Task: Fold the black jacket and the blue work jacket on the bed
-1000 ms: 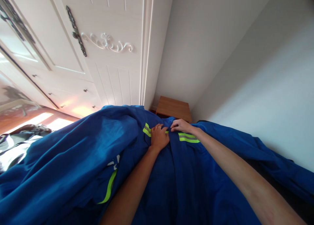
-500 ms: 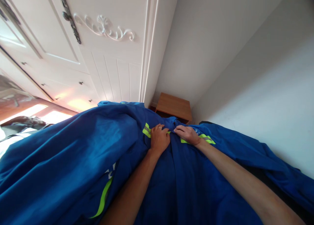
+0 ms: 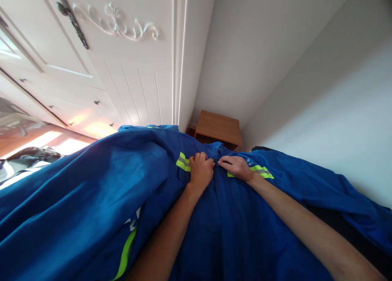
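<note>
A blue work jacket [image 3: 239, 224] with yellow-green and grey strips is spread out in front of me, its front placket running down the middle. My left hand [image 3: 201, 170], with a ring on one finger, is closed on the jacket's left front edge beside a reflective strip [image 3: 183, 161]. Just across the placket, my right hand [image 3: 237, 167] pinches the other front edge near the collar [image 3: 217, 146]. Small white lettering [image 3: 250, 161] shows beside that wrist. The fingertips of both hands nearly meet, and whatever fastener lies between them is hidden.
A white wardrobe [image 3: 143, 60] with carved trim and dark handles rises at the left. Behind the jacket a small wooden cabinet [image 3: 219, 126] stands by the pale wall [image 3: 330, 101]. Dark and light items [image 3: 33, 158] lie at the far left in sunlight.
The view has shifted slightly, so the wardrobe sits a little further left and higher. Both hands stay at the placket, with only slight finger movement.
</note>
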Action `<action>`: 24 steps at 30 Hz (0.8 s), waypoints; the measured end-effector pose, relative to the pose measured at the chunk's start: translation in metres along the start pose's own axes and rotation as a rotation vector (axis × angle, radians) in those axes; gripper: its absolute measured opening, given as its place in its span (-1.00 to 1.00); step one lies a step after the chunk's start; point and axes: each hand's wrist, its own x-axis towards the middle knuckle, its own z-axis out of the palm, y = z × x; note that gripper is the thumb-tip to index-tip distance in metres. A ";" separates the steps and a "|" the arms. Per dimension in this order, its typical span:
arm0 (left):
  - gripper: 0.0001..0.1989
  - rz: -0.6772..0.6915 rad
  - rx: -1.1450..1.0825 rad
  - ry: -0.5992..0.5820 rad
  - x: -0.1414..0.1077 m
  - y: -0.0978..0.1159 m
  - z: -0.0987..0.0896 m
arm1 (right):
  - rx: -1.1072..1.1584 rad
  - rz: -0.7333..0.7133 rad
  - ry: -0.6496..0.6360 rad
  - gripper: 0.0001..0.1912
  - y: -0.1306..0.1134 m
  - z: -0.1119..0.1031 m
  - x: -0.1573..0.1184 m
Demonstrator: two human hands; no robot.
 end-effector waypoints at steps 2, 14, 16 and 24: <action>-0.87 -0.024 -0.032 0.005 0.002 -0.001 0.003 | 0.017 -0.009 -0.010 -0.78 0.000 -0.003 -0.001; -0.86 -0.147 -0.289 0.125 0.010 -0.003 0.009 | 0.198 0.131 0.120 -0.83 -0.008 -0.007 0.011; -0.88 -0.152 -0.410 0.154 0.012 -0.005 0.011 | 0.190 0.126 0.134 -0.85 -0.008 -0.008 0.011; -0.89 -0.157 -0.877 0.193 0.020 -0.011 0.014 | 0.152 0.111 0.109 -0.85 -0.004 -0.007 0.007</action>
